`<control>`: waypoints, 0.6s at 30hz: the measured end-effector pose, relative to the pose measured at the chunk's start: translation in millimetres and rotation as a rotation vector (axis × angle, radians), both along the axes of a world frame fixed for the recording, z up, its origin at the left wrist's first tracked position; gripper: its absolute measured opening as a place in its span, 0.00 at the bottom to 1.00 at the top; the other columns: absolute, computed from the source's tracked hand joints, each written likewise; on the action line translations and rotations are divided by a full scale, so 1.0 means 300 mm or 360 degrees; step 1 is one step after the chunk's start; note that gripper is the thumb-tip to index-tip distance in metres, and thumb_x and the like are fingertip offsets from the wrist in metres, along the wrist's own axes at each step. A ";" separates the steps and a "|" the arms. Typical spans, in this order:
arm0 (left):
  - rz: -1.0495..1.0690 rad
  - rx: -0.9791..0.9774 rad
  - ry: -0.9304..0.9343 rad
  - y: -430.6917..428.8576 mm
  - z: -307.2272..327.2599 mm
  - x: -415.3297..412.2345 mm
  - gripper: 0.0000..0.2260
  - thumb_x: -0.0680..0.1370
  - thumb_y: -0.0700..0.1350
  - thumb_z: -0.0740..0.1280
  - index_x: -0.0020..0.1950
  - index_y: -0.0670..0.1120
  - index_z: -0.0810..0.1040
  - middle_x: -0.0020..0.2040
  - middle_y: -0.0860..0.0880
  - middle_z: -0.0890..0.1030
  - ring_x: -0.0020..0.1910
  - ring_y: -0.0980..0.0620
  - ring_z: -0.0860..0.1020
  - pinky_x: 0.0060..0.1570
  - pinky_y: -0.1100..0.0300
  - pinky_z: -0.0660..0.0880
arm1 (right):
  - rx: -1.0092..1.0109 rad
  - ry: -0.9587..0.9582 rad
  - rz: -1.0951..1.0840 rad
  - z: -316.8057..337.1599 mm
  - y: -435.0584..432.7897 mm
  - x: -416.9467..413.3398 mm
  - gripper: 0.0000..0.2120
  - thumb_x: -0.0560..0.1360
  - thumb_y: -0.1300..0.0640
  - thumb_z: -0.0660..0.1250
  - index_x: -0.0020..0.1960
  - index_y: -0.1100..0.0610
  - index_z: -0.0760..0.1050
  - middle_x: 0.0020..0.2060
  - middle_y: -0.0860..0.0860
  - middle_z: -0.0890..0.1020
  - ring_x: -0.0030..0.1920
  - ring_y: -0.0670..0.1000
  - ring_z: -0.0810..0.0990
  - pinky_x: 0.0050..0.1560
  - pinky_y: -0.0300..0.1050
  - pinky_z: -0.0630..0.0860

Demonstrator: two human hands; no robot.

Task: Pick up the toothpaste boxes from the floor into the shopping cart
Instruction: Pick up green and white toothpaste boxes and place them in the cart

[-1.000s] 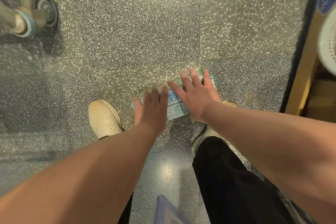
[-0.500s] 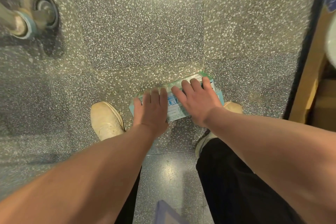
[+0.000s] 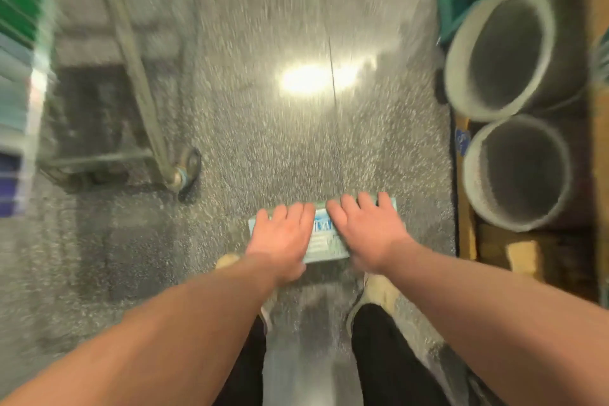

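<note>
While blurred by camera motion, shows both hands pressed on toothpaste boxes (image 3: 324, 241) above the speckled floor (image 3: 263, 128), long axis running left to right, far end tilted slightly up to the right. Left hand (image 3: 283, 241) covers the left end, right hand (image 3: 369, 234) the right end, fingers (image 3: 349, 208) flat and extended over the top; grip underneath cannot be told. Cart wheel (image 3: 189, 163) and frame lie to the left, two grey buckets (image 3: 507, 109) to the right, shoes (image 3: 375, 293) just below.
</note>
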State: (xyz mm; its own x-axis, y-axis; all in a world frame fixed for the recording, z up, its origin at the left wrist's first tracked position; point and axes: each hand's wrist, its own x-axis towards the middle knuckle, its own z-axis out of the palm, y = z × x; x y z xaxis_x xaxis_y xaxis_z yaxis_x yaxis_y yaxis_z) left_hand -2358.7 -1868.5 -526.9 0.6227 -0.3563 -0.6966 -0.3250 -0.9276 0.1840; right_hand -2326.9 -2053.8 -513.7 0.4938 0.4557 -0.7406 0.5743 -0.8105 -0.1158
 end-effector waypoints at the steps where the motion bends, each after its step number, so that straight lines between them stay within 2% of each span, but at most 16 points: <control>1: -0.0006 -0.0014 -0.0013 0.002 0.109 0.066 0.39 0.72 0.54 0.72 0.75 0.46 0.56 0.63 0.47 0.70 0.59 0.45 0.71 0.57 0.45 0.70 | 0.0001 -0.0024 -0.0023 0.114 -0.002 0.048 0.44 0.69 0.50 0.74 0.75 0.54 0.50 0.64 0.54 0.70 0.64 0.59 0.69 0.65 0.65 0.64; 5: -0.0018 -0.0098 -0.0170 -0.020 0.640 0.324 0.37 0.69 0.60 0.73 0.71 0.48 0.61 0.63 0.48 0.72 0.61 0.45 0.73 0.59 0.42 0.70 | 0.0011 -0.0158 -0.0116 0.660 -0.027 0.271 0.41 0.72 0.48 0.71 0.76 0.54 0.52 0.66 0.53 0.70 0.66 0.58 0.69 0.65 0.63 0.65; 8: 0.0059 -0.0053 -0.0307 -0.019 1.080 0.418 0.34 0.68 0.59 0.74 0.66 0.50 0.62 0.61 0.49 0.73 0.61 0.45 0.74 0.58 0.43 0.69 | 0.0106 -0.0329 -0.0090 1.097 -0.033 0.392 0.39 0.73 0.49 0.70 0.77 0.52 0.53 0.67 0.52 0.71 0.68 0.58 0.70 0.67 0.62 0.65; 11: 0.0157 -0.0036 -0.0515 -0.020 1.506 0.471 0.34 0.67 0.58 0.75 0.66 0.50 0.62 0.61 0.49 0.73 0.62 0.45 0.74 0.57 0.44 0.69 | 0.0190 -0.0556 0.0032 1.527 -0.035 0.488 0.37 0.69 0.47 0.72 0.72 0.51 0.58 0.62 0.50 0.73 0.62 0.56 0.73 0.58 0.57 0.68; 14: 0.0256 -0.0024 -0.0720 -0.032 1.826 0.524 0.33 0.65 0.57 0.76 0.63 0.50 0.64 0.59 0.49 0.74 0.60 0.44 0.76 0.54 0.46 0.69 | 0.0196 -0.0747 0.0157 1.848 -0.047 0.577 0.34 0.66 0.47 0.72 0.67 0.49 0.61 0.58 0.48 0.74 0.59 0.55 0.75 0.53 0.54 0.70; 18: 0.0327 -0.0004 -0.0919 -0.009 2.109 0.573 0.34 0.63 0.57 0.76 0.62 0.49 0.64 0.59 0.48 0.74 0.59 0.43 0.76 0.52 0.47 0.70 | 0.0236 -0.0984 0.0310 2.139 -0.013 0.676 0.32 0.65 0.48 0.71 0.64 0.48 0.62 0.56 0.48 0.74 0.58 0.54 0.77 0.50 0.52 0.69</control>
State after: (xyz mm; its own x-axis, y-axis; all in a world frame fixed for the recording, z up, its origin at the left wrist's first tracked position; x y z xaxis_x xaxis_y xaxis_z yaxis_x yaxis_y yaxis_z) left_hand -2186.8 -1871.1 105.9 0.9555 -0.1903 -0.2254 -0.1875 -0.9817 0.0339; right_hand -2124.1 -2057.8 127.8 0.7059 0.6548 -0.2702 0.7051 -0.6860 0.1797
